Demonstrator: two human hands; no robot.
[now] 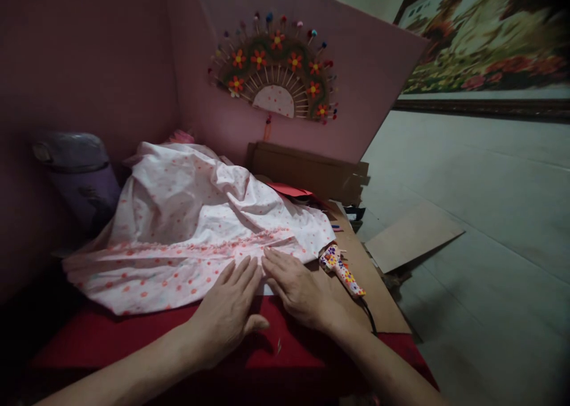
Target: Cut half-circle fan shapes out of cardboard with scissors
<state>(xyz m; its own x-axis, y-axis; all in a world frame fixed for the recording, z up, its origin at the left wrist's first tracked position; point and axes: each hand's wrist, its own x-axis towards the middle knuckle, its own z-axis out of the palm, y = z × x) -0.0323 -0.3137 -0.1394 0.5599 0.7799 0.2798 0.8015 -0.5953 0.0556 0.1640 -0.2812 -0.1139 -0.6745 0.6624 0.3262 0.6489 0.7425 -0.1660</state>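
A large piece of white-pink fabric (178,210) with coral dots lies bunched and wrinkled over the table, a gathered seam running across it. My left hand (229,311) rests flat on the fabric's near edge, fingers stretched forward and thumb out to the side. Beside it, my right hand (296,287) also lies flat on the cloth, its fingertips close to those of the left. A bit of something white shows under the fabric between the hands. To the right of my right hand lies a flower-patterned glue gun (342,269) with a black cord.
The table has a red cover (262,346). Brown cardboard (378,299) lies under the glue gun, and more cardboard (307,168) stands behind the fabric. A purple container (84,180) is at the left. A decorated fan (274,73) hangs on the pink wall.
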